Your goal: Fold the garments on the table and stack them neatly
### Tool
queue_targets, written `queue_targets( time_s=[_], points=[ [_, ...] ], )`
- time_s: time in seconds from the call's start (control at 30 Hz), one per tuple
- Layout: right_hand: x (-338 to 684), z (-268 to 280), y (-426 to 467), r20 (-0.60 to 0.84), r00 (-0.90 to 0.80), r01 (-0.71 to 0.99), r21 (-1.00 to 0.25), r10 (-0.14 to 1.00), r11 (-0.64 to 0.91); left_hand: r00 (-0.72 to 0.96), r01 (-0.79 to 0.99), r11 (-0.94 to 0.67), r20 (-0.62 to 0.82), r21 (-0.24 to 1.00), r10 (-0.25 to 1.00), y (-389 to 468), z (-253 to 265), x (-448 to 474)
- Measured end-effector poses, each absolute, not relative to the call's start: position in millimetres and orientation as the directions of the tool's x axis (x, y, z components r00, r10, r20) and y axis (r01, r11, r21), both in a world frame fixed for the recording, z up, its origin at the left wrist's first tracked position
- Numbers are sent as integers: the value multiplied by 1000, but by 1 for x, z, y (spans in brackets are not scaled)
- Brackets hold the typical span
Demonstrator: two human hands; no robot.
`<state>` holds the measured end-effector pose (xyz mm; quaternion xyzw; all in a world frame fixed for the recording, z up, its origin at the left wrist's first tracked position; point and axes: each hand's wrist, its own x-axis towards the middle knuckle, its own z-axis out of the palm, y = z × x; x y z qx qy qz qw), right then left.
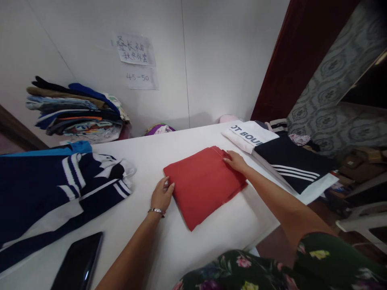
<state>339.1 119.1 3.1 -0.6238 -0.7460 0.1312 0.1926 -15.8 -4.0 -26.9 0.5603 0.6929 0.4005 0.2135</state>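
Note:
A folded red garment lies flat on the white table, its layers showing along the right edge. My left hand, with a bracelet at the wrist, grips the garment's left edge between curled fingers and thumb. At the opposite side, my right hand has its fingers closed on the upper right edge of the same garment. Some of the fingertips are hidden by the cloth.
Navy and white clothing covers the table's left side, with a black phone in front. A tall pile of folded clothes stands back left. Folded garments, including a black striped one, lie right. Handwritten paper hangs on the wall.

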Motion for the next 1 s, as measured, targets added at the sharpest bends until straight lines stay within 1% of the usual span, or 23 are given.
queue_targets(
  time_s=[0.07, 0.13, 0.17, 0.2, 0.27, 0.33, 0.43, 0.6, 0.7, 0.8, 1.0],
  points=[
    [332, 0, 94, 188, -289, 887, -317, 938, 337, -249, 708, -15, 270, 706, 930, -7, -23, -11],
    [325, -7, 70, 163, -403, 864, -259, 901, 433, -138, 810, -120, 385, 574, 913, -11, -19, -3],
    [322, -11, 60, 138, -435, 855, -245, 890, 456, -54, 843, -177, 407, 508, 912, -14, -18, 2],
    [319, -14, 52, 118, -448, 854, -239, 886, 463, 28, 861, -225, 401, 455, 916, -16, -18, 7],
    [315, -18, 41, 109, -441, 860, -234, 891, 454, 140, 881, -272, 335, 388, 932, -19, -18, 16],
    [312, -17, 35, 111, -415, 872, -237, 903, 429, 166, 899, -264, 286, 350, 944, -21, -20, 22],
    [306, -15, 21, 118, -382, 880, -257, 917, 400, 171, 910, -263, 288, 320, 942, -21, -22, 23],
    [298, -19, -9, 134, -474, 836, -241, 870, 493, 169, 911, -273, 323, 308, 931, -20, -24, 20],
    [306, -23, -18, 122, -463, 843, -246, 878, 479, 171, 912, -278, 335, 303, 926, -19, -25, 20],
    [326, -26, -24, 126, -401, 874, -245, 907, 420, 173, 912, -282, 344, 299, 923, -19, -26, 21],
    [366, -34, -42, 138, -210, 943, -234, 968, 238, 180, 909, -291, 349, 298, 920, -18, -28, 21]
  ],
)
